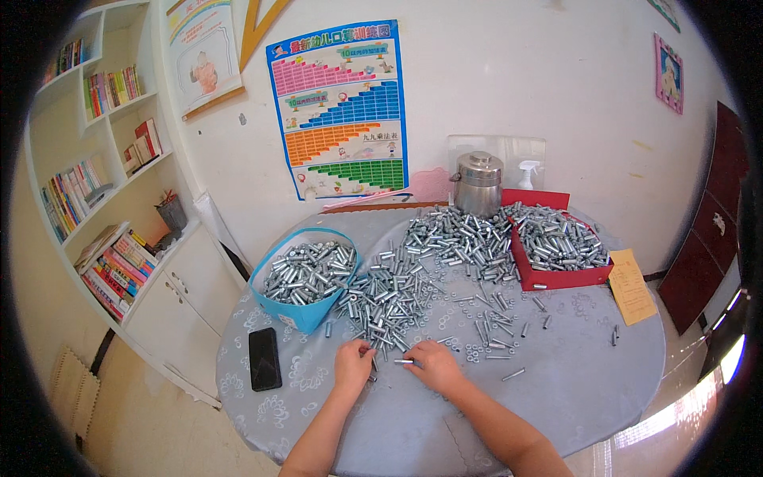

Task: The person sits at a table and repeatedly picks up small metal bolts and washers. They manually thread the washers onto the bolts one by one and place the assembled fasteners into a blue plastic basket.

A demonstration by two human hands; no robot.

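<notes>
My right hand [434, 366] pinches a short silver metal bolt [404, 362], which points left out of the fingertips. Close by on the left, my left hand [354, 365] is closed, its fingertips together over a small metal piece too small to make out. Both hands are just in front of a loose heap of silver bolts and tube-like sleeves [389, 306] on the table. Small nuts and washers [475, 351] lie scattered to the right of my right hand, among single bolts and sleeves.
A blue fabric bin [300, 317] and a red box [566, 278] hold many metal cylinders. Behind the heap stand a steel pot [478, 187] and a white spray bottle [527, 174]. A black phone [265, 359] and a yellowish paper [633, 288] lie on the grey tablecloth [556, 374].
</notes>
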